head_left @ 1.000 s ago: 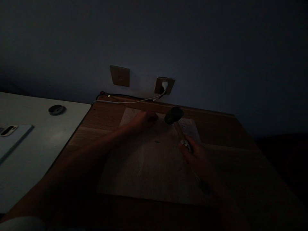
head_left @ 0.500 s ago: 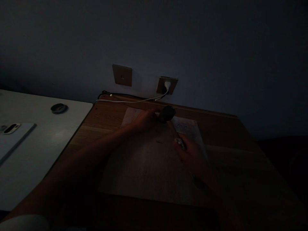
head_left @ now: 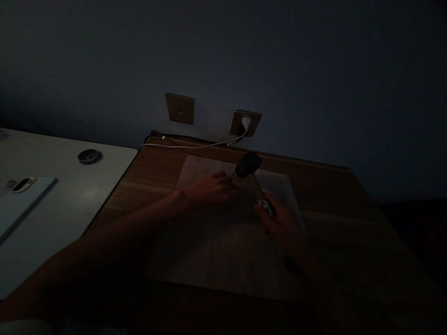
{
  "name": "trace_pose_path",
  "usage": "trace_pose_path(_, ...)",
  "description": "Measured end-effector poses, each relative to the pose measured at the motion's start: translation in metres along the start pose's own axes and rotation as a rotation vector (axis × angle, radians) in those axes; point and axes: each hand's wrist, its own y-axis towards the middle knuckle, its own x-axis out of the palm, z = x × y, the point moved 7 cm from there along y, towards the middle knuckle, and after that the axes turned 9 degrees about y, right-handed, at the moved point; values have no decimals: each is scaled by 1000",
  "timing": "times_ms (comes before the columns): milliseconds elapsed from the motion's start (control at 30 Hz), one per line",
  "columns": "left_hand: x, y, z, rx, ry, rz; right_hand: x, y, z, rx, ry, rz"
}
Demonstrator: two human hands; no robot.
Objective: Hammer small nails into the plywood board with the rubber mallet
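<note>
In the head view, my right hand (head_left: 279,221) is wrapped round the handle of a mallet (head_left: 248,164) with a dark, thick head. The mallet is tilted, its head up and to the left over the far part of a pale wooden board (head_left: 216,260). My left hand (head_left: 213,188) is low over the board, left of the mallet head and apart from it. Its fingers are curled together and pointing right; a tiny glint shows at the fingertips, too small and dark to name. The scene is very dim.
The board lies on a brown wooden table (head_left: 331,200). A white table (head_left: 115,160) adjoins on the left, bearing a round dark lid-like object (head_left: 90,157) and a white board with a handle hole (head_left: 35,200). A white cable (head_left: 195,147) runs to a wall socket (head_left: 240,124).
My left hand has moved back toward me and a little right, over the spot where a small dark sliver lay on the board. The mallet stays nearly where it was.
</note>
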Motion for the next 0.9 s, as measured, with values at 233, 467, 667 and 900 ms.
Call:
trace_pose_path(233, 11, 4, -37, -275, -197, 3, -8, -6, 9, 45, 55, 12)
trace_pose_path(467, 47, -25, -86, -709, -567, 21, -7, -7, 11, 63, 95, 7)
trace_pose_path(667, 45, -19, -77, -578, -481, 32, -2, -4, 6, 41, 112, -8)
trace_pose_path(900, 48, -17, -79, -615, -576, 31, 9, 0, -5, -18, 37, -67)
